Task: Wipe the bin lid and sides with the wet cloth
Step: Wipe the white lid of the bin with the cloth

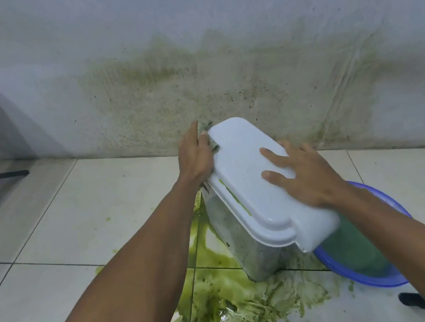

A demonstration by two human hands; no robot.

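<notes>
Green sludge [230, 299] is smeared wet & stringy over the glossy white tile floor [73, 213], nearest the camera. The bin [236, 236] stands in it: boxy, cloudy grey sides, grimy, w/ a smooth white rounded-rectangle lid [249, 182] that has a thin green streak. Just beside it on the right is a blue plastic basin [397, 280] of water, prob. kept close for rinsing. The right hand [304, 173] lies flat on the lid, fingers spread & gripping nothing, likely to steady the bin vs. the wiping push. The left hand [194, 155] is at the lid's far left corner, fingers bunched round the grey-green cloth [207, 127], pressing it to the rim. Behind is a rough wall [216, 60], stained green low down.
</notes>
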